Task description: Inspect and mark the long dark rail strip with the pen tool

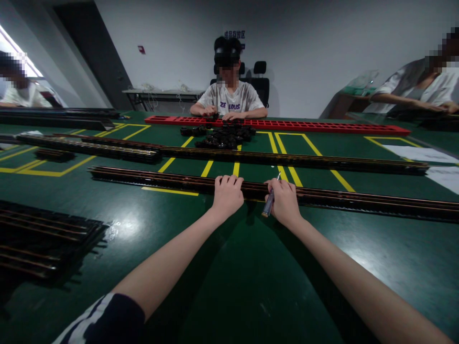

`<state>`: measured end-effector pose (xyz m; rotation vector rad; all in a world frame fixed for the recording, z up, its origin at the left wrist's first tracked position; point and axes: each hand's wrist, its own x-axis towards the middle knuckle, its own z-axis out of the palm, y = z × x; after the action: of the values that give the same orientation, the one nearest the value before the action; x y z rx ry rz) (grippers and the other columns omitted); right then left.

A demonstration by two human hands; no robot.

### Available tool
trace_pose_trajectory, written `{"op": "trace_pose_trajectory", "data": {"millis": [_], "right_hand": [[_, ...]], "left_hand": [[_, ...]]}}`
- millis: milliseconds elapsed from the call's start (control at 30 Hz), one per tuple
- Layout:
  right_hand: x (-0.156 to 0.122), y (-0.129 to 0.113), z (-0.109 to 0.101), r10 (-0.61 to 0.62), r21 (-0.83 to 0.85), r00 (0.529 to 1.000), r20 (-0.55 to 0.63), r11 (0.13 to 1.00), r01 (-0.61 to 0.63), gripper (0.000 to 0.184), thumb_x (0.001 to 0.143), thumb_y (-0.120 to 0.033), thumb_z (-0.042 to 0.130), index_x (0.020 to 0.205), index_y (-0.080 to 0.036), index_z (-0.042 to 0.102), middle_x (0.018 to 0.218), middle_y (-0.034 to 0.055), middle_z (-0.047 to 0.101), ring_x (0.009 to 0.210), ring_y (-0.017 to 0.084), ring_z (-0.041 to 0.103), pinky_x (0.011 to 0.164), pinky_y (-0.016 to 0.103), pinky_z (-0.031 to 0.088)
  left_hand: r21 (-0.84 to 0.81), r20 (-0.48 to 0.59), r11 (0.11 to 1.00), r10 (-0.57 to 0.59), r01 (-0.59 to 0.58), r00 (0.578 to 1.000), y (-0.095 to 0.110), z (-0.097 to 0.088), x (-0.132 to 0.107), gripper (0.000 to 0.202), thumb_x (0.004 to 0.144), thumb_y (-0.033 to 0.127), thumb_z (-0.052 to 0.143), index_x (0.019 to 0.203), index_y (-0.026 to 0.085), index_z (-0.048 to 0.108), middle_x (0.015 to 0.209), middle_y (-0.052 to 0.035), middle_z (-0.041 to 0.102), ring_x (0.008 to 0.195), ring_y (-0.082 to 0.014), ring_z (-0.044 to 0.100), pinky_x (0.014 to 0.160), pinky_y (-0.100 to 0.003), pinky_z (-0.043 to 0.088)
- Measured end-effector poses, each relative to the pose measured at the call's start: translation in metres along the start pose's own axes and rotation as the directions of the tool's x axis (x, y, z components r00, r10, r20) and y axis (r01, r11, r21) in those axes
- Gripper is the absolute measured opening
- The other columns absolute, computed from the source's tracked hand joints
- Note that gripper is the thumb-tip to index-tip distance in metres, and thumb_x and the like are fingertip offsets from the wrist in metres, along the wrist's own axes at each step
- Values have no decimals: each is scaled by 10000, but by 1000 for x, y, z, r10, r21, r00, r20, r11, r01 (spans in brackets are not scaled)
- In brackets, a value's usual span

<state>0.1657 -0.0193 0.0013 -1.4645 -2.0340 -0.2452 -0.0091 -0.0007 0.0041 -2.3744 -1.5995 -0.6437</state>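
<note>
A long black rail with copper-coloured strips [358, 199] lies crosswise on the green table in front of me. My left hand [228, 195] is closed over it near the middle, fingers curled across its far side. Just to the right, my right hand [285, 198] holds a small screwdriver [268, 204] with a clear handle; its thin metal shaft points up and away past the fingers. The same hand rests against the rail. The undersides of both hands, and the fingertips on the rail, are hidden.
Behind lies another long rail [322, 162], then a pile of small black parts [225, 136] and a long red slotted tray [322, 126]. Stacked rails [43, 239] lie at left. A person [233, 98] sits opposite; others sit at both sides. White papers [423, 154] are at right.
</note>
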Motion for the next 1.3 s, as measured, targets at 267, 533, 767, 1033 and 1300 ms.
{"op": "trace_pose_trajectory", "data": {"millis": [267,533,767,1033,1300], "right_hand": [[0,-2,-1,0,7,1000,-2,1000,0,162,698,-97,474,778,-221,406,881,92,646,815,256,524,805,381,357],[0,-1,-1,-1,2,1000,15,1000,1,178,686,-92,477,787,-221,408,865,87,640,835,262,518,808,382,348],[0,0,0,-4,0,1000,10,1000,4,179,683,-90,481,782,-220,406,858,88,639,822,259,512,790,376,353],[0,-1,0,4,-2,1000,8,1000,-4,172,697,-94,483,779,-222,403,855,87,639,812,256,520,797,381,361],[0,0,0,-1,4,1000,13,1000,1,175,696,-89,480,780,-221,403,864,84,644,815,257,520,798,386,359]], "left_hand": [[-10,16,1000,-7,7,1000,0,-2,0,328,847,165,401,1111,170,597,1131,-89,642,1062,-245,544,982,-457,359],[6,5,1000,-6,6,1000,1,-1,0,331,841,164,404,1107,162,600,1128,-97,641,1058,-250,540,973,-458,358],[4,17,1000,-8,8,1000,1,-2,0,335,850,174,398,1119,152,598,1138,-94,642,1068,-249,544,973,-459,365],[-12,17,1000,-5,5,1000,1,-2,0,336,854,171,389,1116,163,598,1140,-92,641,1073,-248,544,979,-462,363],[-13,16,1000,-7,7,1000,0,-2,0,336,852,171,390,1116,155,597,1136,-94,641,1059,-245,542,976,-457,359]]}}
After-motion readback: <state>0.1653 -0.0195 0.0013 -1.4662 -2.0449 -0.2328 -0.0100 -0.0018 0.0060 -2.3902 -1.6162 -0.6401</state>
